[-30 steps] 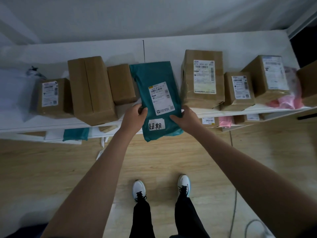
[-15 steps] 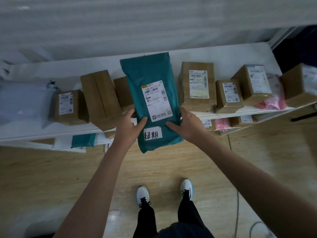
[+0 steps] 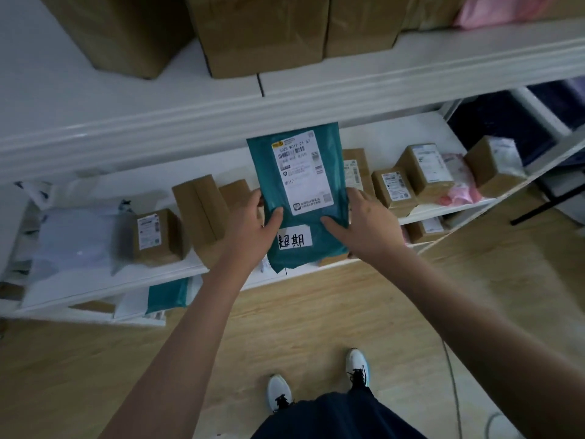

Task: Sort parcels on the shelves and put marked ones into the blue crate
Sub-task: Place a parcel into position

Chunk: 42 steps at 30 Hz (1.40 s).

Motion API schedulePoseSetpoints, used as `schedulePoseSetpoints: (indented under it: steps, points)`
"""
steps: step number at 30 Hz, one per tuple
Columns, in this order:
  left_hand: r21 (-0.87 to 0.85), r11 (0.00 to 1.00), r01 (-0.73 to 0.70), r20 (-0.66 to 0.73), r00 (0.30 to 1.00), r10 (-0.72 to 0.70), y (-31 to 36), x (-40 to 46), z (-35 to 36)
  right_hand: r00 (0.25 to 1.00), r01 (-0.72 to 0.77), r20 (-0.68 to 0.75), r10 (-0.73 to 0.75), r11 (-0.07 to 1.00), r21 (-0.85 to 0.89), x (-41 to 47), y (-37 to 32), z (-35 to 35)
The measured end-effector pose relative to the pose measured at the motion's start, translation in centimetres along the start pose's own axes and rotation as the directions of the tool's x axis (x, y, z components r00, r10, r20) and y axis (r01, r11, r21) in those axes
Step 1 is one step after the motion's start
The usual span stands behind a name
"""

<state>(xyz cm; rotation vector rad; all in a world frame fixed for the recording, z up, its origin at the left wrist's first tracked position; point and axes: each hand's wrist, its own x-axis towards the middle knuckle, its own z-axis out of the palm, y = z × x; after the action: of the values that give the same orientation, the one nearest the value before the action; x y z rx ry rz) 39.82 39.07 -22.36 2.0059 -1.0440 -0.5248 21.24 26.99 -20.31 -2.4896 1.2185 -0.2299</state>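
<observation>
You've got the teal mailer bag (image 3: pixel 300 198) held up in front of the shelves w/ both hands. Your left hand (image 3: pixel 253 223) grips its left edge, thumb on the front, other fingers behind the bag. Your right hand (image 3: pixel 364 223) holds the right edge the same way, thumb across the front near the handwritten white tag (image 3: pixel 294 239). The tag sits at the bag's lower end; the printed shipping label (image 3: pixel 302 172) is above it, facing you. The bag is upright, slightly tilted, its top just below the upper shelf (image 3: pixel 190 122) edge, and it's off any shelf surface.

Behind the bag, the middle shelf (image 3: pixel 126 280) carries brown boxes (image 3: pixel 202 210) to the left and more labelled boxes (image 3: pixel 392 188) to the right, plus a pink bag (image 3: pixel 459 191) further right and a pale plastic bag (image 3: pixel 76 239) far left. Bigger cartons (image 3: pixel 262 33) sit on the upper shelf. A second teal bag (image 3: pixel 167 294) lies on the lower shelf. Your white shoes (image 3: pixel 278 392) are on the wood floor (image 3: pixel 316 312). The blue crate isn't in shot.
</observation>
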Motion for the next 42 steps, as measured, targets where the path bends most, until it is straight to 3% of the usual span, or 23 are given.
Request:
schedulePoseSetpoints:
  steps: [13,27,35,38,42]
  points:
    - [0.073,0.955,-0.287,0.287,0.923,0.255,8.6,-0.5,13.0,0.919,-0.369,-0.161,0.359,0.929,-0.035,-9.1,12.2,-6.0]
    - [-0.006,0.842,-0.54,0.476,0.739,0.477,30.2,-3.9,39.3,0.71,-0.686,-0.225,0.667,0.727,-0.009,-21.0,37.4,-17.7]
    - [0.009,0.77,-0.638,0.584,0.628,0.514,38.9,-3.2,51.0,0.598,-0.778,-0.228,0.768,0.625,0.066,-22.3,49.5,-22.1]
    - [0.02,0.764,-0.645,0.603,0.617,0.506,41.6,-1.1,54.8,0.587,-0.783,-0.235,0.775,0.617,0.08,-20.3,54.0,-23.6]
    - [0.005,0.825,-0.565,0.606,0.659,0.447,45.5,3.1,60.3,0.59,-0.77,-0.29,0.754,0.633,0.081,-16.0,60.2,-26.5]
